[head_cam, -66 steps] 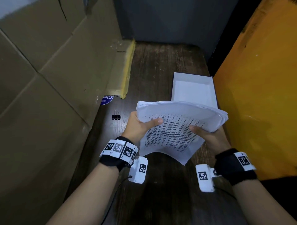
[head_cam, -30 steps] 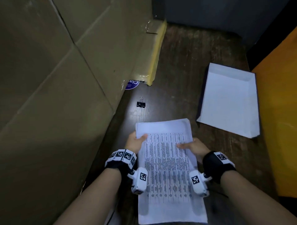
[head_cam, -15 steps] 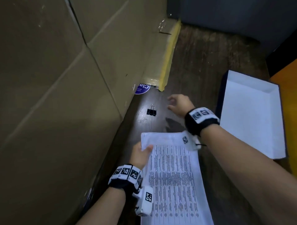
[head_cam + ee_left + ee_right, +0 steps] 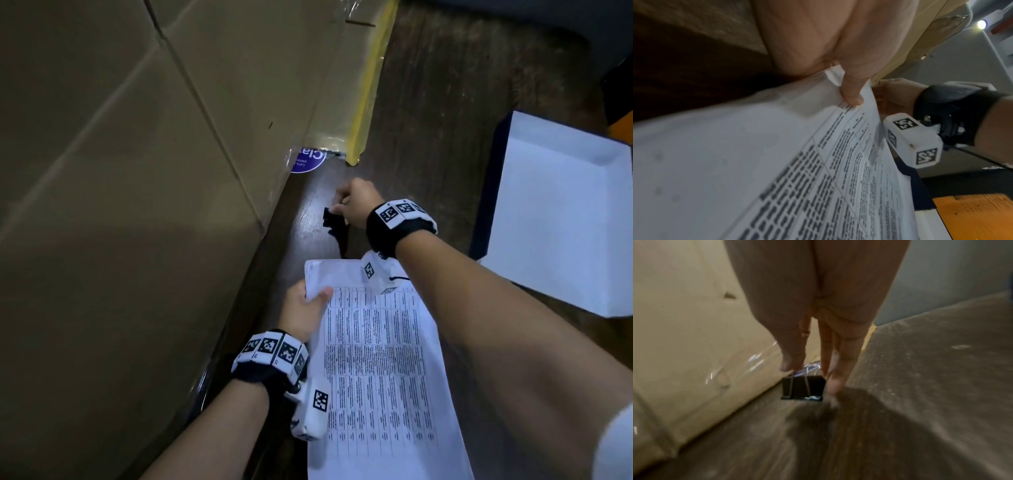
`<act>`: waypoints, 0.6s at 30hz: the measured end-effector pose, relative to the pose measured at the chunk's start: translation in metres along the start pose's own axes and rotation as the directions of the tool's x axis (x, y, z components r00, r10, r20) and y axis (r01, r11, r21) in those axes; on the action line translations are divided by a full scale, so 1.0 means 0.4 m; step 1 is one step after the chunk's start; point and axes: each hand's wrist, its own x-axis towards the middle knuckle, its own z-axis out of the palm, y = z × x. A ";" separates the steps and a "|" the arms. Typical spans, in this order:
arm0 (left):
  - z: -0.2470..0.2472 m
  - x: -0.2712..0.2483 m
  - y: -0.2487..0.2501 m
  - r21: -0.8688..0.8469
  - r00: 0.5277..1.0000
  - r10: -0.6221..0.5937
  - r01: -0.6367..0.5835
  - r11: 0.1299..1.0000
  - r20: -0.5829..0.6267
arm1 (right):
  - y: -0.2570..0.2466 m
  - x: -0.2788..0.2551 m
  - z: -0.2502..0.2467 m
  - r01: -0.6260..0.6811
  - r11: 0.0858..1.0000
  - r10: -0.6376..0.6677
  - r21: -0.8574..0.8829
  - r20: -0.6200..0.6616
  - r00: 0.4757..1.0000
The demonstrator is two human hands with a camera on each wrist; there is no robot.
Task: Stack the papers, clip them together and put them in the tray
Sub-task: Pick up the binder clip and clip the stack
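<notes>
Head view shows the left hand (image 4: 303, 311) pinching the papers (image 4: 376, 370) at their top left corner. Beyond it, the right hand (image 4: 356, 205) pinches the binder clip (image 4: 803, 387) by its wire handles; the tray (image 4: 561, 219) lies to its right.

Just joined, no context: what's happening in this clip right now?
A person is partway through clipping papers. The left hand grips the top-left corner of the paper stack, which lies on the wooden table. The right hand has reached across to the black binder clip near the cardboard box and pinches its wire handles. The white tray sits to the right, empty.
</notes>
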 end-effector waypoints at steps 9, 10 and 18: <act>0.032 -0.022 0.075 0.019 0.974 0.156 -0.161 0.987 0.165 | 0.122 -0.307 -0.228 0.140 0.903 -0.102 0.406 -0.114 0.988; 0.039 -0.028 0.082 0.029 0.968 0.176 -0.184 0.983 0.177 | 0.128 -0.341 -0.244 0.152 0.904 -0.107 0.400 -0.133 0.985; 0.098 -0.098 0.122 0.028 0.948 0.237 -0.249 0.968 0.212 | 0.124 -0.474 -0.272 0.381 0.896 -0.308 0.227 -0.298 0.903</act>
